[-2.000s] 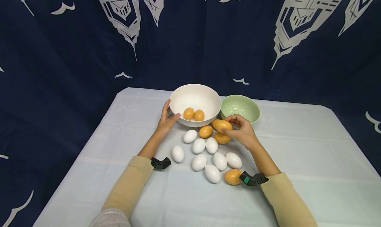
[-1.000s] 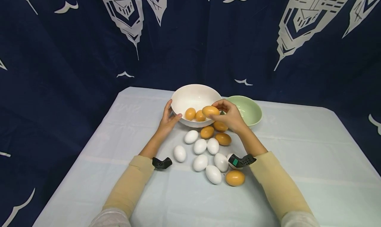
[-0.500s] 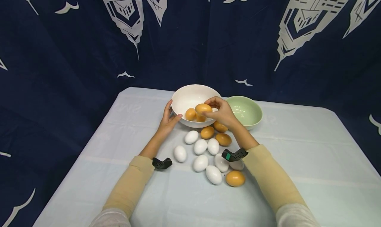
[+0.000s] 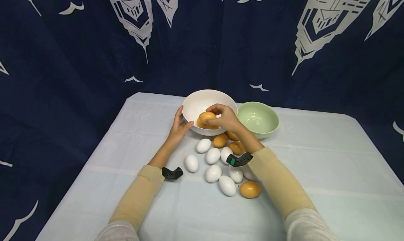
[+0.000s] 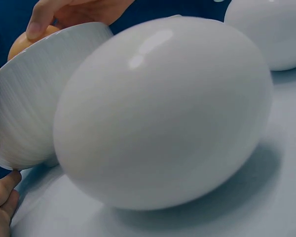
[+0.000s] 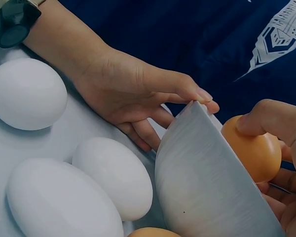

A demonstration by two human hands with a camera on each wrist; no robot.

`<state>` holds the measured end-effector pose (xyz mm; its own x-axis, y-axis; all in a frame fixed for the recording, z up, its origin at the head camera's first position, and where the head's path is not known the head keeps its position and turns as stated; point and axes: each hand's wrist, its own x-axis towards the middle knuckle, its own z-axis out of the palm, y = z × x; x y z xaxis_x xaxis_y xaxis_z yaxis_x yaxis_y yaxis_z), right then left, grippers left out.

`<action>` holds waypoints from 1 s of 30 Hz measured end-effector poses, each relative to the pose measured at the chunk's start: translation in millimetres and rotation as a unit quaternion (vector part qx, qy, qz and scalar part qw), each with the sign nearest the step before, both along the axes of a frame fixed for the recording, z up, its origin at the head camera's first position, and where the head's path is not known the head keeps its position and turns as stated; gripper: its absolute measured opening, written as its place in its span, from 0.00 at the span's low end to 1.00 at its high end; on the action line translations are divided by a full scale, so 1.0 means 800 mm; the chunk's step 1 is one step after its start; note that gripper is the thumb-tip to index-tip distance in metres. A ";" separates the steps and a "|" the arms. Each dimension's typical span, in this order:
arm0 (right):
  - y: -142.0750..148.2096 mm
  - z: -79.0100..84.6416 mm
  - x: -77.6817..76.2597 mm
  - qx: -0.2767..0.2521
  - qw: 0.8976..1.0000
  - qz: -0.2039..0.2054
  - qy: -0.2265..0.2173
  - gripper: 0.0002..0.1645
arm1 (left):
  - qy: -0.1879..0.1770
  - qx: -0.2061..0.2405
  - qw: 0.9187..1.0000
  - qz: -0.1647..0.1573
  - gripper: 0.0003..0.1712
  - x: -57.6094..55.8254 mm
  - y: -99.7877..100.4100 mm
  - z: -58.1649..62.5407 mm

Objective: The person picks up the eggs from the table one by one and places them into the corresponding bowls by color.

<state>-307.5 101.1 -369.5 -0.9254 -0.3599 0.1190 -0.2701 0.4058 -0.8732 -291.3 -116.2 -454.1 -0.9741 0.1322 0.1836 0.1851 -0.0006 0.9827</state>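
Note:
My left hand (image 4: 178, 128) grips the side of the white bowl (image 4: 202, 100), with the thumb (image 6: 180, 85) over the rim and the other fingers around the outside. Between thumb and fingers my right hand (image 4: 226, 119) pinches an orange egg (image 4: 207, 116), low over the near inside of that bowl. Other orange eggs (image 4: 200, 123) lie in the bowl beneath it, mostly covered by the held egg and the fingers. In the right wrist view, the held egg (image 6: 254, 150) shows just past the rim.
A green bowl (image 4: 252, 114) stands to the right of the white one. Several white eggs (image 4: 213, 173) are scattered on the pale tablecloth (image 4: 142, 128) in front, with a few orange eggs (image 4: 220, 140) among them. My right forearm partly covers some. A dark blue curtain (image 4: 202, 51) hangs behind.
My right hand has carried the orange egg from beside the green bowl leftward, over the rim and down into the white bowl. The left hand has kept its hold on the bowl.

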 end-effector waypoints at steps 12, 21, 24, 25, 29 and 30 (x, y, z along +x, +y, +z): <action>-0.011 -0.001 -0.009 0.124 0.992 0.020 -0.012 0.23 | -0.004 0.017 1.000 -0.014 0.46 0.002 0.001 0.002; -0.015 0.002 -0.010 0.167 0.985 0.027 -0.017 0.22 | -0.006 0.003 1.000 -0.009 0.45 0.002 0.001 0.003; -0.016 0.002 -0.009 0.181 0.983 0.027 -0.022 0.22 | -0.004 -0.002 1.000 -0.007 0.45 0.001 0.001 0.003; -0.017 0.003 -0.009 0.188 0.982 0.030 -0.022 0.21 | -0.004 -0.002 1.000 -0.006 0.45 0.002 0.001 0.003; -0.020 0.004 -0.008 0.210 0.977 0.036 -0.017 0.19 | -0.009 -0.004 1.000 -0.003 0.45 0.002 0.001 0.004; -0.020 0.004 -0.008 0.216 0.976 0.037 -0.016 0.19 | -0.010 -0.004 1.000 -0.003 0.45 0.003 0.001 0.004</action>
<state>-313.7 84.9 -366.0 -0.8956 -0.4361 -0.0878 -0.2875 0.7182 -0.6337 -289.0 -115.5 -450.8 -0.9767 0.1385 0.1639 0.1663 0.0063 0.9860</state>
